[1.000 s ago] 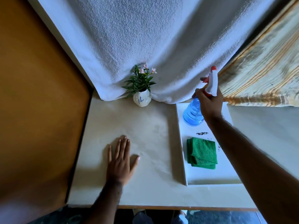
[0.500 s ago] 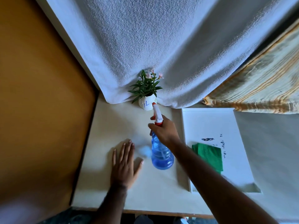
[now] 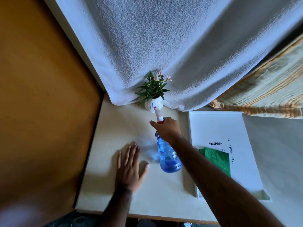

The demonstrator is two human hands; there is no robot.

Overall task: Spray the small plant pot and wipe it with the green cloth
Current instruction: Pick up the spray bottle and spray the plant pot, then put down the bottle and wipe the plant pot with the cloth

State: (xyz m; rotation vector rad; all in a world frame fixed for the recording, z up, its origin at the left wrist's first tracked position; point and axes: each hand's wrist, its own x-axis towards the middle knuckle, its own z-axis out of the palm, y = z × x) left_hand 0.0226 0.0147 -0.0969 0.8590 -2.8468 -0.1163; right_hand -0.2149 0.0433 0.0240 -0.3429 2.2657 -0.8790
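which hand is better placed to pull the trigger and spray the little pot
Right. The right hand already grips the blue plastic spray bottle, nozzle aimed at the small white plant pot. The left hand lies flat on the table.

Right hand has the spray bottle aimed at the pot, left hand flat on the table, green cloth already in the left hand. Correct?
Not quite. The head view shows the green cloth lying on the white tray, not in the left hand. The rest holds: right hand, spray bottle, pot.
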